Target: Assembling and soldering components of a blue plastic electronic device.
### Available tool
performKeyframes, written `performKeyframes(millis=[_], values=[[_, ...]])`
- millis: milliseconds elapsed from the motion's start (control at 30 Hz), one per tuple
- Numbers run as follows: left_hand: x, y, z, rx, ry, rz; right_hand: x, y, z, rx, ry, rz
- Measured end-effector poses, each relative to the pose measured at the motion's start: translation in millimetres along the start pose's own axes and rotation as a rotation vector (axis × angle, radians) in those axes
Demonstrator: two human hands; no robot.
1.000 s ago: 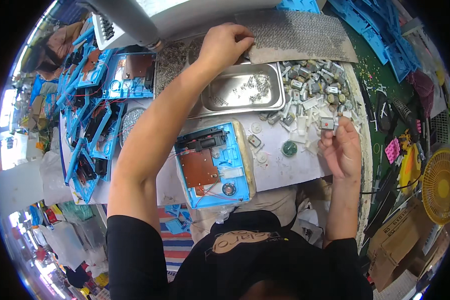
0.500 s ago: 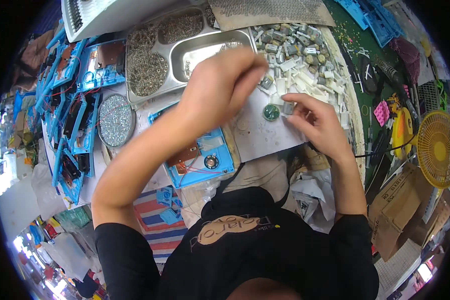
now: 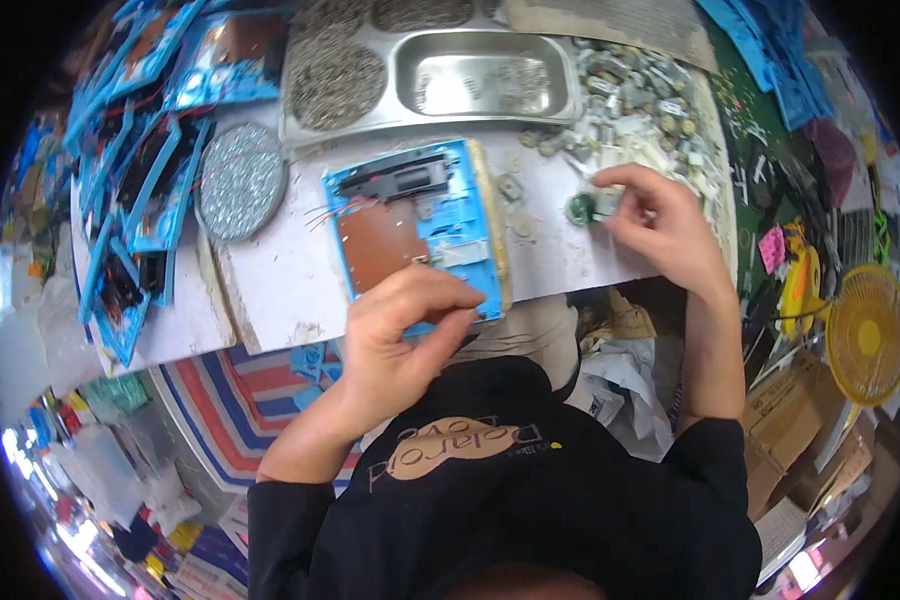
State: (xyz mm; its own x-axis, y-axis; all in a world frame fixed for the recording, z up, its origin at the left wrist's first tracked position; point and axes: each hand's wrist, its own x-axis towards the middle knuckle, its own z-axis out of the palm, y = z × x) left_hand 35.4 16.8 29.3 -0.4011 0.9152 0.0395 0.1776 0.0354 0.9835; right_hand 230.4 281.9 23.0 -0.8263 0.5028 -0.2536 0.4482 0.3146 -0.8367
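A blue plastic casing (image 3: 460, 190) lies open in front of me, with a brown circuit board (image 3: 378, 242), a black part along its far side and thin red wires. My left hand (image 3: 395, 325) is over its near right corner, thumb and forefinger pinched; anything between the tips is too small to make out. The hand covers the near part of the casing. To the right, my right hand (image 3: 670, 230) grips a small grey block (image 3: 606, 204) between thumb and forefinger. That block sits right beside a small round green container (image 3: 580, 208) on the table.
Behind the casing stands a metal tray (image 3: 400, 115) with compartments of small metal parts. A round dish (image 3: 242, 185) of screws is left of it, beside stacked blue casings (image 3: 155, 200). Small motors and white plastic pieces (image 3: 645, 115) are heaped at right. A yellow fan (image 3: 867, 335) stands far right.
My left hand has come from over the metal tray down to the near corner of the blue casing. My right hand stays by the green container with the grey block. The view has shifted.
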Motion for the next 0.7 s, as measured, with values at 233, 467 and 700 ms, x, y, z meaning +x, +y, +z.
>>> performKeyframes(millis=[233, 467, 700], values=[[-6.4, -15.1, 10.6, -0.143, 0.052, -0.097, -15.2, -49.4, 74.8, 0.808, -0.182, 0.02], [-8.1, -18.5, 7.6, -0.203, 0.098, -0.094, -6.0, -53.9, 93.5, 0.888, -0.336, 0.143], [-11.1, -14.8, 4.5, -0.209, 0.016, -0.142, -6.8, -50.0, 91.9, 0.954, -0.346, 0.154]])
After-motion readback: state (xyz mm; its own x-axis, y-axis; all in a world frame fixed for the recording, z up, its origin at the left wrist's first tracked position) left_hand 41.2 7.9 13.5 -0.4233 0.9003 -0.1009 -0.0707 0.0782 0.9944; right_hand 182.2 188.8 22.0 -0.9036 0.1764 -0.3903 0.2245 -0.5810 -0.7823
